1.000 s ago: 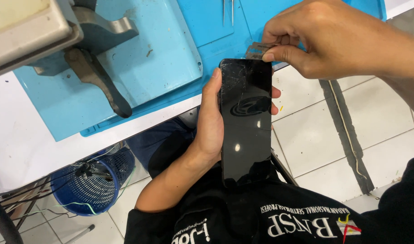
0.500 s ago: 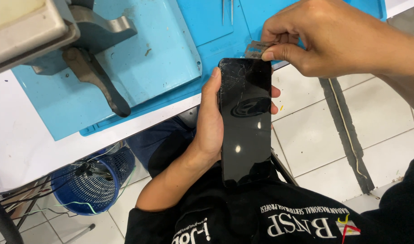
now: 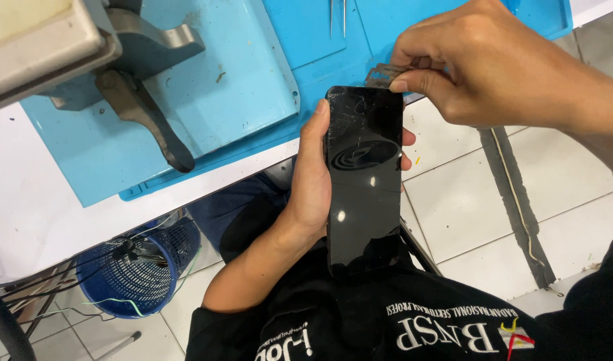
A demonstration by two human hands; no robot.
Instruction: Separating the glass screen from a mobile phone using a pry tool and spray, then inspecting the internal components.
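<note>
Head view: cracked phone and blade above the worktop edge

Left hand [image 3: 313, 187] grips the cracked black phone [image 3: 363, 180] upright. Right hand [image 3: 480, 63] pinches a thin metal blade [image 3: 385, 73] touching the phone's top edge, over the blue mat [image 3: 206, 107].

The left hand [image 3: 311, 190] holds a black cracked glass phone [image 3: 363, 180]; the right hand [image 3: 480, 63] pinches a thin metal blade [image 3: 385, 73] at its top edge
</note>
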